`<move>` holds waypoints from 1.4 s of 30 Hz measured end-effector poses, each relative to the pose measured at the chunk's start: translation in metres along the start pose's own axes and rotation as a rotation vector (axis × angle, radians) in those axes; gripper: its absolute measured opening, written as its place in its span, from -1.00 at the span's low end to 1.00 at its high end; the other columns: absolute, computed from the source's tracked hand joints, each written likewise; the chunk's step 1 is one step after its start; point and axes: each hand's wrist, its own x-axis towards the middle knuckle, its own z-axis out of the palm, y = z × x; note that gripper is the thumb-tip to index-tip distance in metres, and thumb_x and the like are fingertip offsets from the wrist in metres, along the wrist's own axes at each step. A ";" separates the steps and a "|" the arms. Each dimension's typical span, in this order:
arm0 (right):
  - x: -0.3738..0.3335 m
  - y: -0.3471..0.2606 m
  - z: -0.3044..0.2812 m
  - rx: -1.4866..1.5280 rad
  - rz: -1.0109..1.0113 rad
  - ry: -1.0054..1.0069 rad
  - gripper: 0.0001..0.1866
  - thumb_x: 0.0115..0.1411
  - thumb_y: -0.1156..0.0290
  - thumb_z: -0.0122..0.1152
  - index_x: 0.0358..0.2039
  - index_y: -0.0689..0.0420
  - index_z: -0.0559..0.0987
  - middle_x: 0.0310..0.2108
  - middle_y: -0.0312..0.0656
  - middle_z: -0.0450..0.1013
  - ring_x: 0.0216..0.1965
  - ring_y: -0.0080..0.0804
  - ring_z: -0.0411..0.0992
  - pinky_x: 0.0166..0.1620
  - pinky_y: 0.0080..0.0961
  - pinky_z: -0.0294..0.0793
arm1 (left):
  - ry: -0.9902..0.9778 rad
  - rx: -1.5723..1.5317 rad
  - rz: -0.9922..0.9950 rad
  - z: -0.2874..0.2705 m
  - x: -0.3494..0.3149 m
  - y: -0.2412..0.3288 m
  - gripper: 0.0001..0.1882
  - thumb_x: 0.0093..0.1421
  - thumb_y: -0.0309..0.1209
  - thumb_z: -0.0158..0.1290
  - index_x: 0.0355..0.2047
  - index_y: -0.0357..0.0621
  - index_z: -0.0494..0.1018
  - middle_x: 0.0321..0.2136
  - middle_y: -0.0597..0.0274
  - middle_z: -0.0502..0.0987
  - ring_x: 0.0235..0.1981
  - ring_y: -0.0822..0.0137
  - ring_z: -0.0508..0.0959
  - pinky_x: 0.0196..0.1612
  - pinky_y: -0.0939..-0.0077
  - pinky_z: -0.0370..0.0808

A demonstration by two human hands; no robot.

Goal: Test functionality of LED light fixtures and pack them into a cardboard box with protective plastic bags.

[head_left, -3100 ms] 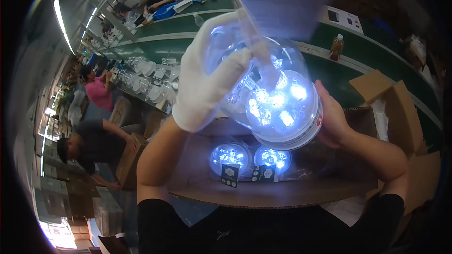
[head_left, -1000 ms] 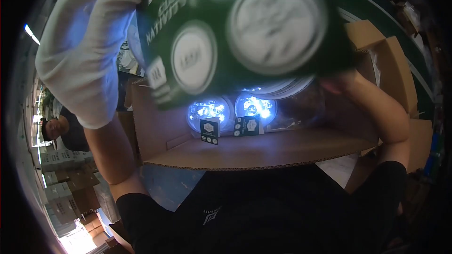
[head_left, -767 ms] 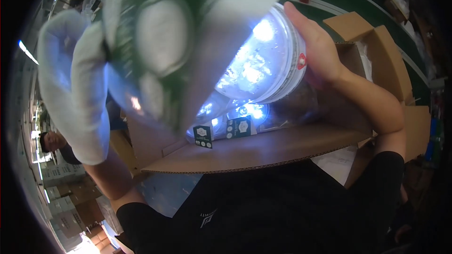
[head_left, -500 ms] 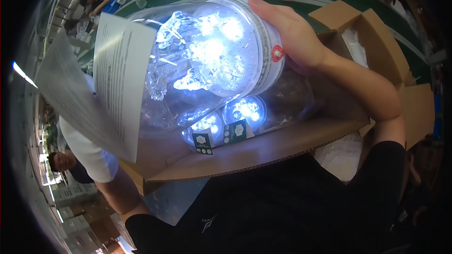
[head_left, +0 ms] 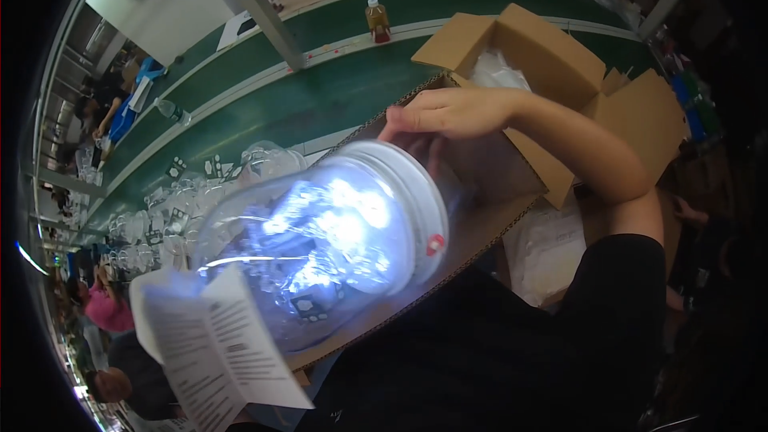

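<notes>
A large clear jar-shaped lamp with a white ring base and a red tag hangs tilted over an open carton, shining bright white. At its rounded end is a folded printed leaflet. Behind the leaflet a white patch shows, perhaps my left glove or sleeve; the fingers of my left hand are hidden. My right hand is just beyond the lamp's base, thumb and fingers apart, over the far side of the carton. Whether its fingertips touch the base I cannot tell.
Another open carton with clear plastic bags inside stands at the right. Beyond runs a green conveyor table with a bottle of amber drink. Several clear plastic domes crowd its left part. Other people are at the far left.
The lamp has moved down and left, with the leaflet dropping too. My right hand has come off the white base. The two lit lamps seen lower in the carton are now covered from sight.
</notes>
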 end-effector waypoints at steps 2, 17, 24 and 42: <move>-0.006 0.018 -0.014 -0.168 0.137 0.094 -0.46 0.48 0.04 -0.07 0.11 0.28 0.56 -0.02 0.02 0.59 -0.05 -0.17 0.60 -0.03 -0.29 0.63 | -0.104 0.046 -0.009 0.009 0.006 0.005 -0.91 0.21 -0.53 0.16 -0.29 -0.26 0.49 -0.32 0.18 0.52 -0.32 0.42 0.52 -0.31 0.57 0.42; 0.076 0.045 -0.038 -1.128 0.532 -0.477 -0.66 0.32 0.32 0.11 -0.06 0.31 0.64 -0.04 0.12 0.58 -0.04 -0.05 0.54 0.08 -0.15 0.47 | -0.286 -0.036 0.084 0.055 0.027 -0.028 -0.86 0.19 -0.54 0.21 -0.24 -0.24 0.53 -0.28 0.24 0.59 -0.42 0.47 0.56 -0.40 0.53 0.47; 0.095 0.065 -0.028 -1.448 0.849 -0.442 -0.67 -0.09 0.53 0.25 -0.26 0.14 0.75 -0.22 0.01 0.63 -0.23 -0.06 0.58 -0.18 -0.04 0.53 | -0.411 0.031 0.365 0.121 0.004 -0.044 -0.88 0.17 -0.50 0.25 -0.34 -0.16 0.50 -0.53 0.08 0.55 -0.61 0.12 0.56 -0.51 0.32 0.50; 0.083 0.131 -0.002 -1.483 0.798 -0.477 -0.54 0.20 0.49 0.03 0.11 0.19 0.60 0.22 0.01 0.45 0.20 0.00 0.45 0.24 -0.15 0.44 | -0.598 -0.035 0.523 0.225 -0.072 -0.041 -0.87 0.18 -0.34 0.08 -0.40 -0.12 0.45 -0.56 0.18 0.53 -0.53 0.23 0.65 -0.57 0.34 0.57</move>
